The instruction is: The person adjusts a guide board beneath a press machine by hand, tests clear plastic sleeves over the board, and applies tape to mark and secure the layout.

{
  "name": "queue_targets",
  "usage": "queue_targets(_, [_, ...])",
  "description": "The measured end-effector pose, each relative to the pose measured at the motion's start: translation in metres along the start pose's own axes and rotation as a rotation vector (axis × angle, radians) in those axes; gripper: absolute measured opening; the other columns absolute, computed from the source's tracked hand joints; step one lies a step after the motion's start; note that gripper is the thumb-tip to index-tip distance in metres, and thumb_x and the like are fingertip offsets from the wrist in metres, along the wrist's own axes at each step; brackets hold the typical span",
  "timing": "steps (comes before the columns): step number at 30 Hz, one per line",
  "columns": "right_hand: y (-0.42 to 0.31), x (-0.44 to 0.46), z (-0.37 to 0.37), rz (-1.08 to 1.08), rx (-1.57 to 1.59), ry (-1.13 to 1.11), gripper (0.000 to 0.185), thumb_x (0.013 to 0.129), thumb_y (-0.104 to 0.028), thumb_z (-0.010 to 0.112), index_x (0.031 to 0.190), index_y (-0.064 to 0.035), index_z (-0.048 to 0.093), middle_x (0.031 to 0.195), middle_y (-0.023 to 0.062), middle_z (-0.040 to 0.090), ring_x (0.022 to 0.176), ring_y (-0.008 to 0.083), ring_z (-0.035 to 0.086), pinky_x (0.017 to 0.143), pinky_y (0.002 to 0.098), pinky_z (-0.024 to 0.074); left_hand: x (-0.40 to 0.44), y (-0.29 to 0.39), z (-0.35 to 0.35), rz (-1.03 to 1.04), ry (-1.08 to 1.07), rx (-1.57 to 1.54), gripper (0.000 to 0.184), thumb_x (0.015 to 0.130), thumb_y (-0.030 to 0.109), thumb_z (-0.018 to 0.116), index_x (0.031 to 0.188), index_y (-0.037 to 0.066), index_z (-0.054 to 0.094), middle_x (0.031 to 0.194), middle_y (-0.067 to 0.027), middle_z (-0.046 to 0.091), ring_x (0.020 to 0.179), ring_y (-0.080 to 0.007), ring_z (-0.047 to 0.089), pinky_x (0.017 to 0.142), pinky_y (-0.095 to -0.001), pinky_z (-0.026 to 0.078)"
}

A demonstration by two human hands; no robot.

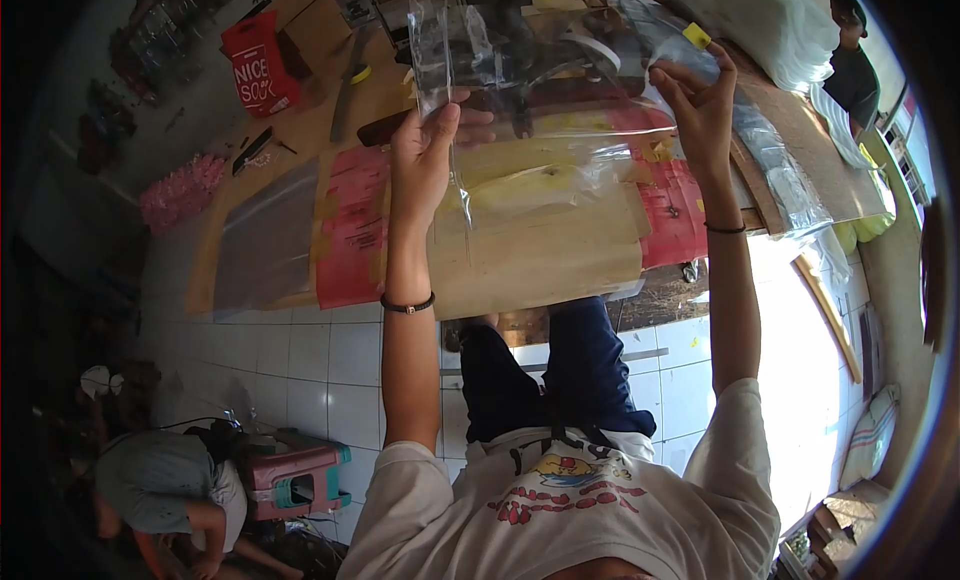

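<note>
A clear plastic sheet or bag (560,110) is stretched between my two hands above the work table. My left hand (430,145) pinches its left edge between thumb and fingers. At the upper right, my right hand (700,95) has thumb and index finger closed on the other side, beside a small yellow piece (697,36). Below lies a tan board (530,250) with red panels (352,225) at its sides. A white ring-shaped strip (592,52) shows through the plastic.
A red bag (262,65) and pink material (183,192) sit at the table's left. Plastic bundles (765,30) lie at the upper right. One person (165,480) bends near a pink stool (300,480); another (853,70) is at the right.
</note>
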State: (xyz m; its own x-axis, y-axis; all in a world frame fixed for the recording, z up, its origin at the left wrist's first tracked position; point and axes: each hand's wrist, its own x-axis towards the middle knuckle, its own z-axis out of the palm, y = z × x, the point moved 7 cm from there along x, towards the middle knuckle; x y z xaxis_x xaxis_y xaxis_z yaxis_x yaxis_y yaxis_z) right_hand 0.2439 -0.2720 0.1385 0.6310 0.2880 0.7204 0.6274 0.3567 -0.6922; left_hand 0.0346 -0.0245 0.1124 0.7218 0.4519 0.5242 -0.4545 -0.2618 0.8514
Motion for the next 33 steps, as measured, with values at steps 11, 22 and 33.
queue_targets(11, [-0.013,0.031,0.017,0.038,-0.026,-0.125,0.074,0.092,-0.013,0.072,0.143,0.0029,0.020,0.111,0.0205,0.069,0.092,0.0231,0.071,0.081,0.0346,0.0605,-0.018,-0.033,-0.011,-0.073,-0.066,0.058,0.042,0.101,0.036,0.058,0.117,-0.002,0.061,0.097,-0.0145,0.073,0.081,-0.0204,0.071,0.078,-0.0283,0.053])
queue_targets(22, [-0.065,0.060,-0.003,-0.091,-0.133,-0.118,0.082,0.091,-0.015,0.072,0.147,0.0028,0.016,0.121,0.0243,0.064,0.097,0.0266,0.070,0.077,0.0351,0.0620,0.028,0.072,-0.009,-0.015,-0.035,0.133,0.042,0.099,0.039,0.060,0.111,-0.002,0.064,0.090,-0.0136,0.073,0.056,-0.0169,0.069,0.038,-0.0215,0.044])
queue_targets(33, [-0.088,0.028,-0.002,-0.078,-0.290,-0.342,0.108,0.082,-0.005,0.077,0.156,-0.0192,0.000,0.126,0.0206,0.064,0.103,0.0274,0.069,0.085,0.0402,0.0589,0.039,0.078,0.020,-0.046,-0.491,0.234,0.039,0.097,0.039,0.063,0.110,0.002,0.066,0.083,-0.0102,0.072,0.047,-0.0120,0.061,0.036,-0.0225,0.041])
